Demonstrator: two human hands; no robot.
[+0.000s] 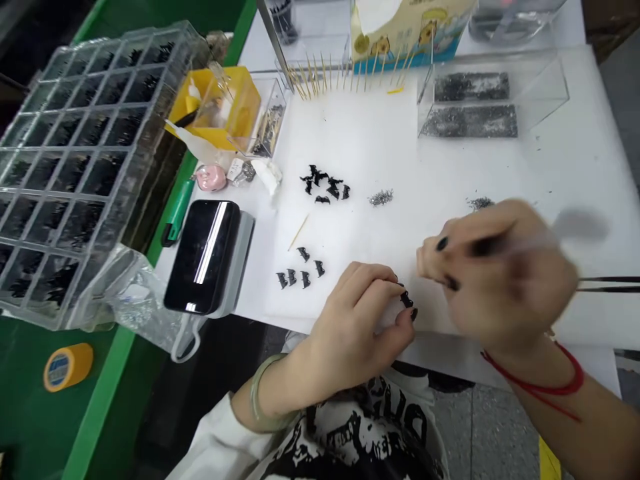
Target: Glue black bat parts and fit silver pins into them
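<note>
Just below the centre of the frame, the left hand [357, 323] pinches a small black piece [407, 299] at its fingertips. Right of centre, the right hand [510, 280] blurs; I can't tell its grip. Similar black pieces [305, 279] lie left of centre.

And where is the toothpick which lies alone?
In the head view, the toothpick lies left of centre on the white surface, just above a group of five black bat-shaped pieces.
</note>
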